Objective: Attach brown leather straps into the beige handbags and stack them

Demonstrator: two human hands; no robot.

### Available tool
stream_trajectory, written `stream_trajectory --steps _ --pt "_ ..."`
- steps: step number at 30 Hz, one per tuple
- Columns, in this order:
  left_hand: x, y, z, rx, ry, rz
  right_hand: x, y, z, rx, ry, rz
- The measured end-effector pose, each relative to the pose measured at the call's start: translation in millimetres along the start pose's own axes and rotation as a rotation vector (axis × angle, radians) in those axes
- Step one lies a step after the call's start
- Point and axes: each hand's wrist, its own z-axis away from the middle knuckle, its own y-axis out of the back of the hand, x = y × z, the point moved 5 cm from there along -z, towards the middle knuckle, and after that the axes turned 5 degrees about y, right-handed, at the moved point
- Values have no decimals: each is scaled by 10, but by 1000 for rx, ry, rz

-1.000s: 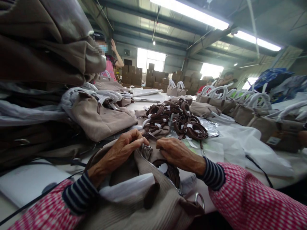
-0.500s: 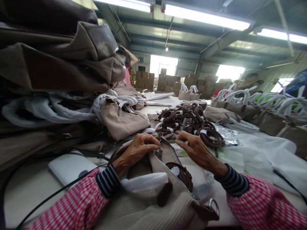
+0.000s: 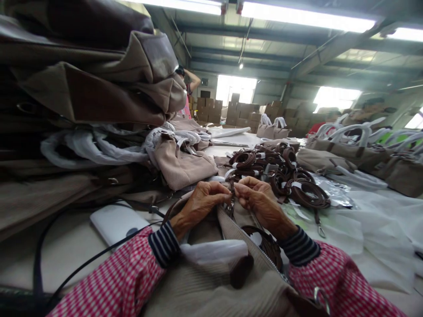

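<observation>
In front of me lies a beige corduroy handbag (image 3: 205,286) with brown trim, its zipper edge running from the far end toward my right forearm. A handle wrapped in white paper (image 3: 214,252) lies across it. My left hand (image 3: 203,204) is closed in a pinch at the bag's far end, by a small metal fitting (image 3: 230,208). From the other side my right hand (image 3: 262,202) pinches at the same spot, fingertips almost touching the left ones. The exact piece between them is too small to make out. A coiled brown strap (image 3: 267,244) shows beside the zipper, partly behind my right wrist.
A tall stack of bags (image 3: 109,88) rises at the left. Coiled brown straps (image 3: 310,193) are heaped beyond my hands. A white device (image 3: 115,222) and a black cable (image 3: 95,264) lie left. White sheeting (image 3: 373,229) covers the right side. People stand farther back.
My right hand has moved left, from apart to meeting my left hand at the bag's far end, and its fingers have closed. The whole view has shifted slightly; the left hand keeps its pinch.
</observation>
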Motion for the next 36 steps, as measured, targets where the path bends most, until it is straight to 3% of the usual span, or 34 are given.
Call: stream_trajectory --steps 12,16,28,36 --pt "-1 -16 24 51 -53 -131 73 134 55 -93 -137 -49" --pt "0 -28 24 54 -51 -141 25 151 70 -139 -72 5" --pt "49 -28 36 54 -51 -214 43 57 99 -126 -13 217" --pt "80 -21 35 76 -73 -390 144 84 115 -53 -50 174"
